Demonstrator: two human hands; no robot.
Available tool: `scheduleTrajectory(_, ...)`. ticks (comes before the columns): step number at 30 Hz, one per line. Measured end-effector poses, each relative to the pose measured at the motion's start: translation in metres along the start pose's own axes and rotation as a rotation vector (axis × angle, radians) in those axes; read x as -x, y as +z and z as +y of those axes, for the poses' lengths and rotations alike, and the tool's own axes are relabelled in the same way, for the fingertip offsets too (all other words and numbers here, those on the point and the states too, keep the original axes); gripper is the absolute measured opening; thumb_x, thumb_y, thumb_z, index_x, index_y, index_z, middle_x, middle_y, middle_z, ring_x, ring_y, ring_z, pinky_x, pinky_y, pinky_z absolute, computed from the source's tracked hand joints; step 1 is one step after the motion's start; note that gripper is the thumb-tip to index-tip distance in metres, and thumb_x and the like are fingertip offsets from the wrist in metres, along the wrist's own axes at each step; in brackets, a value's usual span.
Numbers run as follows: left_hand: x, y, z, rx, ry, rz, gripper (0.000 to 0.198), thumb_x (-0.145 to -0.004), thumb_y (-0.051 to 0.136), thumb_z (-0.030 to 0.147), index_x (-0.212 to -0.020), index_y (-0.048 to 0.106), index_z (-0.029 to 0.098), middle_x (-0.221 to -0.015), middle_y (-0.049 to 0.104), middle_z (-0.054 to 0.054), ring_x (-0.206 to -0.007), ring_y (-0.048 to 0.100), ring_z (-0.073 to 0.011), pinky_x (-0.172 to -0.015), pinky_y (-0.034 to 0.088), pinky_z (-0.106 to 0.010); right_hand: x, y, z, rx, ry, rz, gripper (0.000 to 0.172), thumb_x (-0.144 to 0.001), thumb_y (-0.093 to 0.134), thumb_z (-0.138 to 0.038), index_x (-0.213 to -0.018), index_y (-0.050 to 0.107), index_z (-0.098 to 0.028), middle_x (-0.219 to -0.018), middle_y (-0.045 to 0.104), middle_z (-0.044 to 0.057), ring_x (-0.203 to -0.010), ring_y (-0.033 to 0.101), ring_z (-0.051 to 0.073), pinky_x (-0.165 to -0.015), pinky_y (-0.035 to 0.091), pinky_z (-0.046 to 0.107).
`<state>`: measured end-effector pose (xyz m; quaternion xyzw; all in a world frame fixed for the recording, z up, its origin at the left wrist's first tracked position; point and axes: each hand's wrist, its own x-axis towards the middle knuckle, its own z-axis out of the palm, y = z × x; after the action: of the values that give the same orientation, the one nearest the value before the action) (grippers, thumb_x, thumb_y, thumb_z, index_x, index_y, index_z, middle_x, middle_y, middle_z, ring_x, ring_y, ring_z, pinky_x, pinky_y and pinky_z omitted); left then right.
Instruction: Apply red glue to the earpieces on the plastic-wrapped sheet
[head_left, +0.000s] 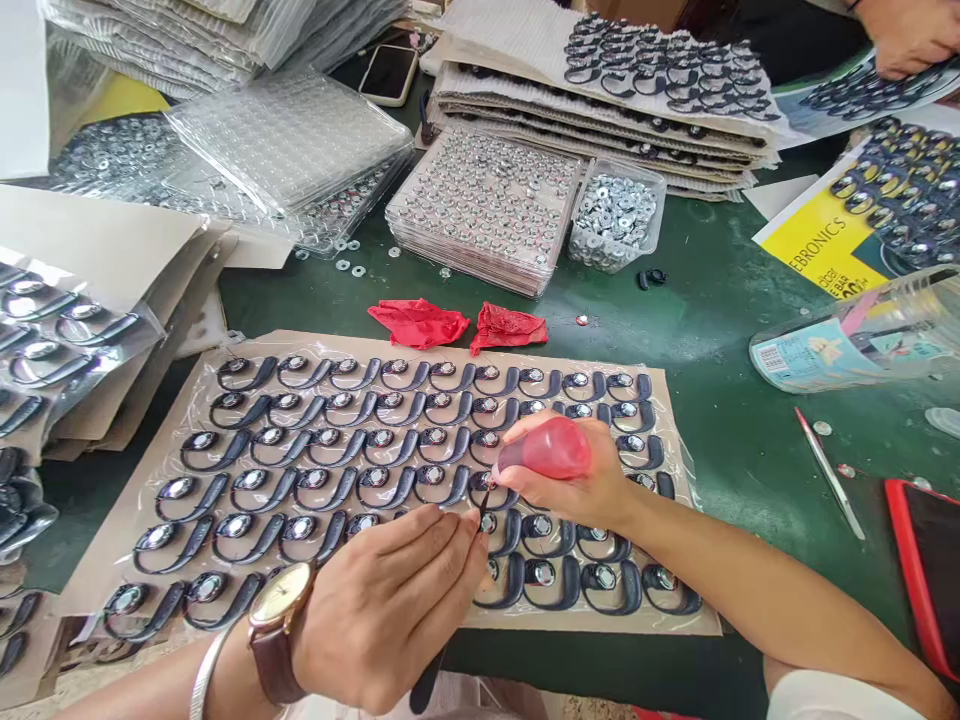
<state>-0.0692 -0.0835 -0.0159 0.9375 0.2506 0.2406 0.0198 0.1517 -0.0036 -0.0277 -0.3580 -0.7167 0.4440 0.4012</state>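
My right hand (592, 490) is wrapped round a red translucent squeeze bottle (555, 447), its narrow end pointing down-left at one of the ear-hook earphone shells (437, 484). Pinched in my left hand (397, 600) is a slim black tool that looks like tweezers (426, 688); its tip reaches the same shell, close to the bottle's end. The black curved shells lie in rows on a film-covered brown cardboard sheet (660, 620), each with a round silver speaker at one end. My hands cover several shells in the middle.
Behind the sheet are two red cloth pieces (420, 323), a stack of speaker trays (480, 200) and a box of metal washers (615, 215). At right lie a plastic jar (862, 330), a white-and-red pen-like stick (829, 470) and a red-cased phone (926, 570). Another person's hand (911, 35) shows top right.
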Motion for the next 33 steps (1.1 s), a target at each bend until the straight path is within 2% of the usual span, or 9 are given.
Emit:
scheduleTrajectory(6,0.0006,0.0002,0.0005,0.028,-0.016,0.012,0.033,-0.091,0.037,0.010,-0.109,0.064,0.003,-0.111,0.068,-0.014,-0.113,0.061,-0.0258,-0.097,0.052,-0.038,0.0004,0.0000,0.0022,0.034,0.038,0.031,0.018,-0.077,0.072,-0.035,-0.082,0.065,-0.019,-0.068,0.070,0.002,-0.061,0.066,0.015,-0.060,0.057,0.026)
scheduleTrajectory(15,0.0025,0.0004,0.0005,0.047,-0.038,-0.009,0.033,-0.091,0.038,0.010,-0.112,0.063,0.002,-0.115,0.066,-0.015,-0.116,0.059,-0.0271,-0.098,0.052,-0.039,0.0006,-0.0008,0.0008,0.010,0.042,0.095,0.020,-0.079,0.069,-0.038,-0.083,0.063,-0.018,-0.058,0.067,0.001,-0.053,0.064,0.015,-0.055,0.055,0.027)
scheduleTrajectory(20,0.0021,-0.0004,0.0016,0.049,-0.050,0.005,0.033,-0.092,0.038,0.010,-0.111,0.063,0.003,-0.114,0.067,-0.014,-0.117,0.059,-0.0253,-0.101,0.050,-0.038,-0.0002,-0.0019,0.0022,0.071,0.081,0.077,0.022,-0.080,0.068,-0.039,-0.085,0.064,-0.018,-0.056,0.067,0.000,-0.052,0.064,0.015,-0.056,0.055,0.028)
scheduleTrajectory(27,0.0028,0.0000,0.0009,0.049,-0.055,-0.007,0.033,-0.092,0.038,0.010,-0.111,0.064,0.003,-0.116,0.066,-0.014,-0.116,0.059,-0.0252,-0.103,0.049,-0.038,0.0020,-0.0013,0.0074,0.000,0.124,0.037,0.022,-0.081,0.068,-0.038,-0.090,0.063,-0.019,-0.062,0.068,0.000,-0.056,0.065,0.015,-0.060,0.056,0.029)
scheduleTrajectory(30,0.0017,-0.0007,0.0000,0.046,-0.060,-0.007,0.032,-0.091,0.039,0.009,-0.112,0.063,0.003,-0.116,0.066,-0.013,-0.116,0.059,-0.0246,-0.102,0.049,-0.037,0.0025,-0.0013,0.0087,-0.050,0.144,0.001,0.020,-0.081,0.068,-0.037,-0.089,0.062,-0.020,-0.065,0.068,0.000,-0.059,0.065,0.014,-0.061,0.055,0.028)
scheduleTrajectory(33,-0.0003,-0.0010,-0.0005,0.061,-0.072,-0.001,0.031,-0.092,0.039,0.010,-0.111,0.063,0.004,-0.115,0.067,-0.013,-0.115,0.059,-0.0231,-0.103,0.048,-0.036,0.0013,-0.0028,0.0071,-0.003,0.146,0.007,0.019,-0.082,0.067,-0.037,-0.085,0.063,-0.019,-0.064,0.068,0.001,-0.059,0.064,0.013,-0.061,0.054,0.028)
